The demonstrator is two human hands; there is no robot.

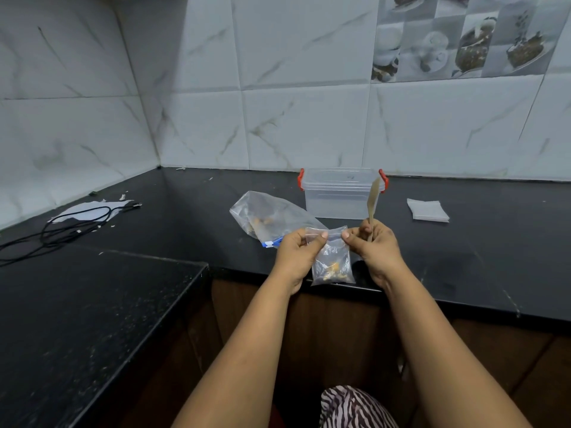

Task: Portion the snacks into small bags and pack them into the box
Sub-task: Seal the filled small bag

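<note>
A small clear bag [332, 264] with a few orange-brown snack pieces at its bottom hangs over the counter's front edge. My left hand [298, 253] pinches its top left corner and my right hand [372, 247] pinches its top right corner. The right hand also holds a flat wooden spoon [373, 199] that sticks upward. Behind the hands lies the large clear zip bag [268, 216] with a blue slider and a few snacks inside. A clear plastic box [340, 194] with red latches stands closed near the wall.
A stack of small clear bags [428, 210] lies to the right of the box on the black counter [482, 251]. A black cable [71, 225] and a white paper lie at the far left. A lower black counter section [92, 319] juts forward on the left.
</note>
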